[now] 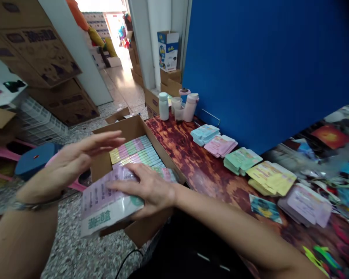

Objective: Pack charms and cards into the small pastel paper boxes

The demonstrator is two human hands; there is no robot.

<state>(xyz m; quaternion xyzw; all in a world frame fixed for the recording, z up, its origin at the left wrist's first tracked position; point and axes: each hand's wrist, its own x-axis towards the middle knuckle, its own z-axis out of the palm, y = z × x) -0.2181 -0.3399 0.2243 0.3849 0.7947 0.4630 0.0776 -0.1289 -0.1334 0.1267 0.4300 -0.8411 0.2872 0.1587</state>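
My right hand [148, 190] grips a flat plastic-wrapped pack [104, 197], purple and white with green lettering, its fingers across the top face. The pack is tilted over the near part of an open cardboard box [133, 127] and hides some of it. Inside the box, rows of small packs [133, 151] stand on edge in yellow, pink, green and blue. Just above the pack's left side, my left hand [81, 157] is raised with straight fingers and holds nothing.
A dark red patterned table [174, 143] on the right bears stacks of blue, pink, green, yellow and purple cards [242, 159]. Bottles [163, 106] and cups stand at its far end by a blue panel [250, 69]. A blue stool [35, 159] and large cartons [37, 46] are at left.
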